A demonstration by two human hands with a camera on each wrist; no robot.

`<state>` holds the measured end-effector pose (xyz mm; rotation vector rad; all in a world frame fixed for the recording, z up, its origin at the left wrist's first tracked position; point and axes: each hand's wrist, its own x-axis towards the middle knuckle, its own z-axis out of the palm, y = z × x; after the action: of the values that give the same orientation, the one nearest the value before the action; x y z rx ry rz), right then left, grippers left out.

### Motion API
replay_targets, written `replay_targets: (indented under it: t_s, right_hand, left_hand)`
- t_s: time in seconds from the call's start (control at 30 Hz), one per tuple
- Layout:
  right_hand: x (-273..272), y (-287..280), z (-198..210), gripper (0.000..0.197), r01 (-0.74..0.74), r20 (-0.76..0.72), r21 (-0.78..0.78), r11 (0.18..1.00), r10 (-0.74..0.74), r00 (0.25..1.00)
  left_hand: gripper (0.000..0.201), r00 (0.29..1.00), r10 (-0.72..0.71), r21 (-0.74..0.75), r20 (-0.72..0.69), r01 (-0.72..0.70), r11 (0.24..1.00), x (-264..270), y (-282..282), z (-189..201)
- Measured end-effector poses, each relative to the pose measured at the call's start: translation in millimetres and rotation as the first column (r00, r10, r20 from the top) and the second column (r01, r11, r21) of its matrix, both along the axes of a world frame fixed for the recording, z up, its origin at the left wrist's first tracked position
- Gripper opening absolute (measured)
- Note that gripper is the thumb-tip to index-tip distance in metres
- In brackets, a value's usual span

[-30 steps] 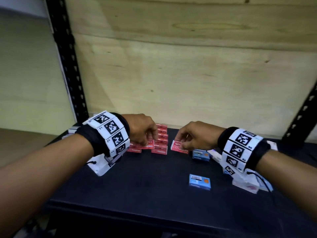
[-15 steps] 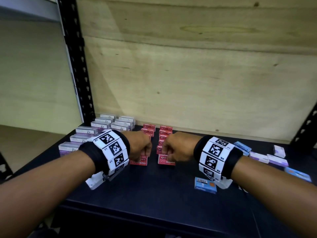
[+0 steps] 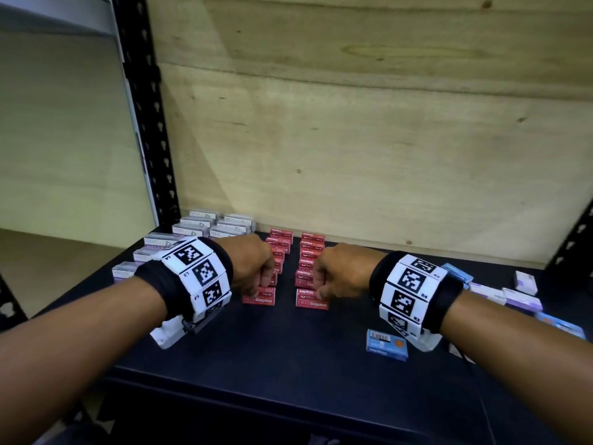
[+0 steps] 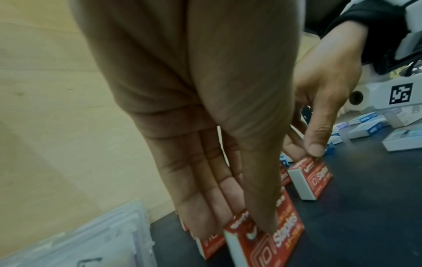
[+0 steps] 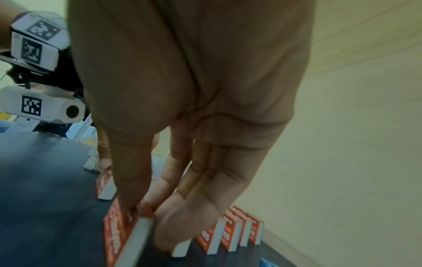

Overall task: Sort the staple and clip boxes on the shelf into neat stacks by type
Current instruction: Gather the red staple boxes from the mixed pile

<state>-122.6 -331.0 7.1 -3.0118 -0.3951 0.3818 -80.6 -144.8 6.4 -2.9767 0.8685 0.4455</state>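
Two rows of red staple boxes (image 3: 278,252) are standing on edge on the dark shelf (image 3: 288,364), and I am pinching each front box, my left hand (image 3: 253,264) gripping one (image 3: 258,297) and my right hand (image 3: 340,273) gripping the other (image 3: 312,299). These slim, smooth cardboard boxes are balancing on narrow edges, so I am judging that a sideways nudge could topple a row like dominoes.

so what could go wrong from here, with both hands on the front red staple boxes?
1. The red staple boxes stand on edge in two rows, domino-like; a nudge from the left hand or right hand on the left front box or right front box could topple the boxes behind.
2. The loose blue box lies right beside the right wrist camera; pulling back could knock it toward the shelf's front edge.
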Motion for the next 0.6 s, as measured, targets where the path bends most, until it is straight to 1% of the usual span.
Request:
replay_targets:
  t_s: [0.13, 0.3, 0.43, 0.6]
  right_hand:
    - [2.6, 1.5, -2.5, 0.010, 0.009, 0.006, 0.014, 1.000, -0.010, 1.000]
    - [8.7, 9.8, -6.7, 0.010, -0.006, 0.031, 0.004, 1.000, 0.006, 1.000]
    - [11.7, 11.9, -8.0, 0.013, 0.004, 0.023, 0.021, 1.000, -0.004, 1.000]
    - [12.8, 10.4, -8.1, 0.010, -0.013, 0.016, 0.031, 0.999, 0.012, 1.000]
  left_hand:
    - [0.016, 0.999, -0.018, 0.035, 0.038, 0.017, 0.999, 0.1, -1.1, -2.7]
    - [0.017, 0.999, -0.010, 0.031, 0.043, 0.008, 0.999, 7.0, 2.7, -3.3]
    - [0.018, 0.998, -0.016, 0.022, 0.064, 0.015, 1.000, 7.7, 4.1, -3.9]
    - [0.017, 0.997, -0.007, 0.019, 0.074, 0.006, 1.000, 8.4, 5.4, -5.0]
